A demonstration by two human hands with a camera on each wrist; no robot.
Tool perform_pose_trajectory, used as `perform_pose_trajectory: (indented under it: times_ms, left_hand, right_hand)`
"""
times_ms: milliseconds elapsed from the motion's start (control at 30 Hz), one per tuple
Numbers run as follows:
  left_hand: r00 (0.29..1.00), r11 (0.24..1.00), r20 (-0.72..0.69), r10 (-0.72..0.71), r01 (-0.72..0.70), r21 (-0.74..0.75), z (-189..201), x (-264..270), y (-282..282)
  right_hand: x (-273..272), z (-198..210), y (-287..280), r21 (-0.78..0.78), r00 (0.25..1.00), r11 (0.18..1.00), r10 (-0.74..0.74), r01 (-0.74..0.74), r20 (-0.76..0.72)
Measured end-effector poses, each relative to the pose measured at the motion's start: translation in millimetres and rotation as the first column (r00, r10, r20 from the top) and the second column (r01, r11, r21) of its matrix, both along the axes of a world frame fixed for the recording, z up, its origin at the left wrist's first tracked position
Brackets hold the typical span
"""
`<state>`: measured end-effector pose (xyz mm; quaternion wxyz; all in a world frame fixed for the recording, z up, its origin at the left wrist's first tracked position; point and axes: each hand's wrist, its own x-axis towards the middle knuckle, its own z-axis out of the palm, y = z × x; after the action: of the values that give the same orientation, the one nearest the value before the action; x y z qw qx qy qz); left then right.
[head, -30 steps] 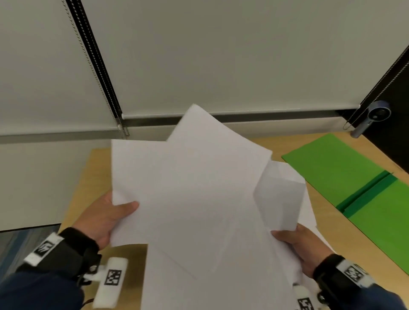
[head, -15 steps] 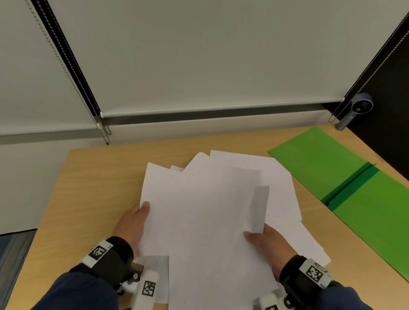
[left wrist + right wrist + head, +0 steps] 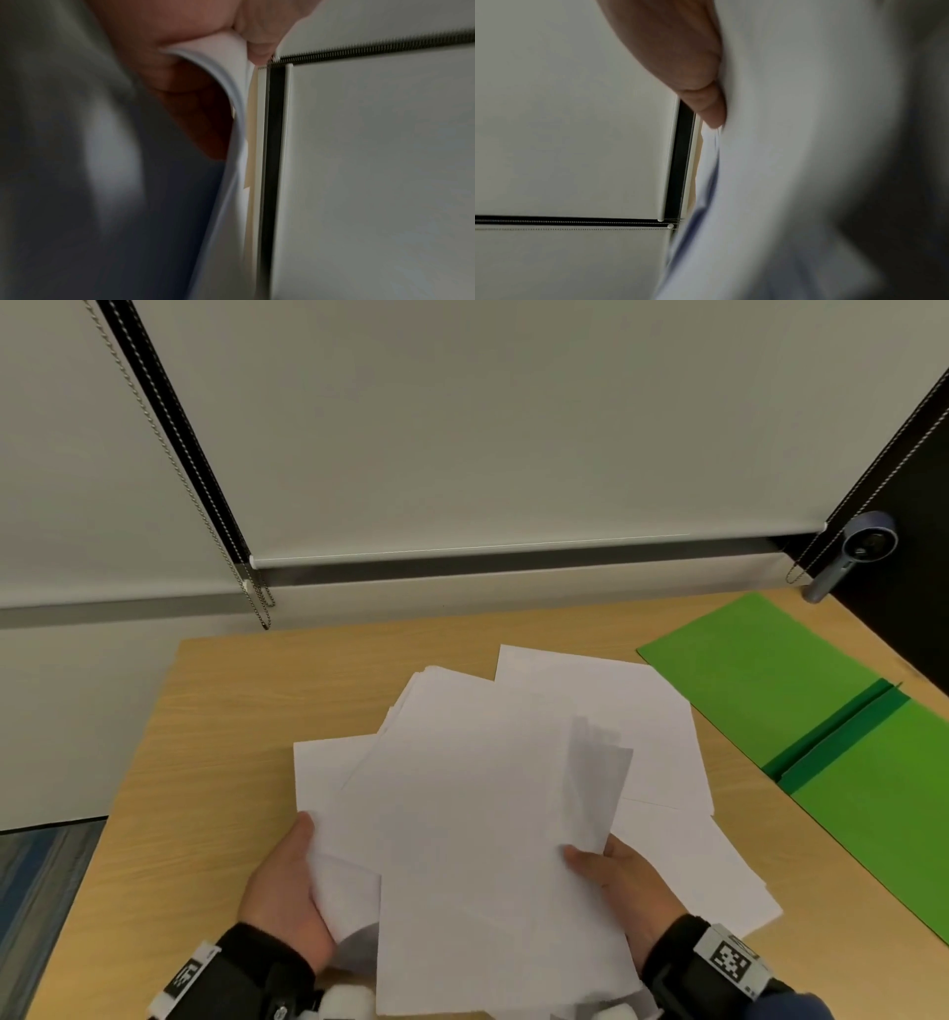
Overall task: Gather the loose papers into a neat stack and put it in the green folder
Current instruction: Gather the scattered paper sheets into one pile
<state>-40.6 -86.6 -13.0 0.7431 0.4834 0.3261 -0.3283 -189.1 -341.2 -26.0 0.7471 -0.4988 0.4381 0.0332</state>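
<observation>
An untidy fan of white papers (image 3: 477,819) lies low over the wooden table (image 3: 246,711), held at both sides. My left hand (image 3: 287,891) grips the left edge, thumb on top and fingers underneath. My right hand (image 3: 616,880) pinches the right edge, where one sheet (image 3: 595,793) curls upward. In the left wrist view the papers (image 3: 231,113) bend round my thumb; in the right wrist view the papers (image 3: 795,142) fill the frame beside my thumb. More white sheets (image 3: 683,845) lie on the table under the right side. The green folder (image 3: 801,711) lies open flat at the right.
A roller blind (image 3: 462,428) with bead chains (image 3: 205,521) hangs behind the table. A small grey device (image 3: 857,552) stands at the far right corner. Carpeted floor (image 3: 36,906) shows past the table's left edge.
The papers have come down from in front of my face to just above the table. Both hands have lowered with them and stayed on the same edges.
</observation>
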Motion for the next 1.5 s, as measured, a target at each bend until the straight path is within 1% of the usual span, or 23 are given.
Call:
perform_pose_trajectory:
  times_ms: [133,233,300,400,500,567,633,667,733,800,833,900,933,1067,1100,1133,1167,1233,1267,1300,1333,1433,1500]
  left_hand:
    - [0.996,1.0,0.093,0.002,-0.003,0.005,4,-9,0]
    - [0.993,0.994,0.052,-0.105,0.106,-0.007,4,-23,7]
    - [0.984,0.983,0.024,-0.179,0.178,0.035,-1,-33,10]
    - [0.938,0.936,-0.043,-0.344,0.347,0.066,-5,-46,19]
    - [0.931,0.915,0.103,-0.351,0.317,0.249,7,-18,28]
    - [0.91,0.882,0.19,-0.368,0.278,0.381,12,20,30]
    - [0.856,0.811,0.249,-0.452,0.279,0.514,14,57,28]
    - [0.802,0.745,0.248,-0.543,0.325,0.583,14,71,24]
    - [0.64,0.549,0.158,-0.752,0.475,0.688,12,87,17]
    - [0.472,0.349,0.062,-0.879,0.551,0.758,14,88,13]
    - [0.441,0.313,0.053,-0.896,0.542,0.78,14,84,13]
    - [0.452,0.31,0.054,-0.89,0.516,0.799,12,72,22]
    - [0.476,0.334,0.065,-0.877,0.506,0.795,10,63,28]
    - [0.628,0.503,0.133,-0.766,0.458,0.733,-4,17,48]
    - [0.664,0.537,0.137,-0.735,0.446,0.716,-6,6,46]
    - [0.672,0.539,0.118,-0.731,0.462,0.705,-7,-4,43]
    - [0.637,0.508,0.104,-0.763,0.493,0.706,-10,-14,38]
    - [0.454,0.367,0.071,-0.888,0.609,0.703,-18,-31,31]
    - [0.353,0.269,0.034,-0.935,0.642,0.718,-17,-34,25]
    - [0.306,0.23,0.038,-0.951,0.62,0.75,-15,-30,23]
    - [0.319,0.241,0.063,-0.946,0.556,0.795,-13,-23,24]
    - [0.541,0.449,0.252,-0.802,0.269,0.852,-2,13,24]
    - [0.583,0.464,0.259,-0.77,0.234,0.854,-2,39,18]
  right_hand:
    - [1,1,5,-0.018,0.996,0.996,-0.09,0.09,0.014]
    - [1,2,8,-0.022,0.991,0.991,-0.133,0.134,0.008]
    - [1,2,8,-0.031,0.987,0.987,-0.16,0.16,0.004]
    - [1,4,6,-0.047,0.988,0.987,-0.152,0.152,-0.002]
    - [0,8,2,-0.077,0.994,0.991,-0.11,0.108,-0.011]
    - [-1,10,-1,-0.094,0.996,0.992,-0.088,0.087,-0.008]
    - [0,11,-3,-0.12,0.998,0.991,-0.067,0.065,-0.012]
    - [0,11,-4,-0.132,0.998,0.99,-0.062,0.059,-0.019]
    - [0,9,-6,-0.145,0.997,0.987,-0.069,0.064,-0.029]
    - [1,7,-7,-0.141,0.995,0.986,-0.093,0.088,-0.028]
    - [1,7,-6,-0.134,0.994,0.986,-0.106,0.101,-0.025]
    - [1,5,-5,-0.114,0.992,0.986,-0.126,0.123,-0.022]
    - [1,5,-4,-0.103,0.991,0.986,-0.132,0.129,-0.019]
    - [3,5,-5,-0.052,0.994,0.992,-0.114,0.114,0.003]
    - [3,6,-4,-0.048,0.995,0.994,-0.101,0.101,0.011]
    - [4,6,-4,-0.051,0.996,0.995,-0.089,0.09,0.014]
    - [5,5,-4,-0.056,0.997,0.996,-0.075,0.076,0.013]
    - [7,5,-3,-0.064,0.999,0.997,-0.045,0.045,0.007]
    - [8,5,-2,-0.068,0.999,0.997,-0.032,0.032,0.003]
    - [9,5,-1,-0.07,1.0,0.997,-0.023,0.023,-0.001]
    - [10,5,-2,-0.07,1.0,0.997,-0.016,0.015,-0.004]
    - [11,4,-2,-0.071,1.0,0.997,-0.005,0.005,-0.006]
    - [14,2,-1,-0.081,1.0,0.997,0.004,-0.004,-0.003]
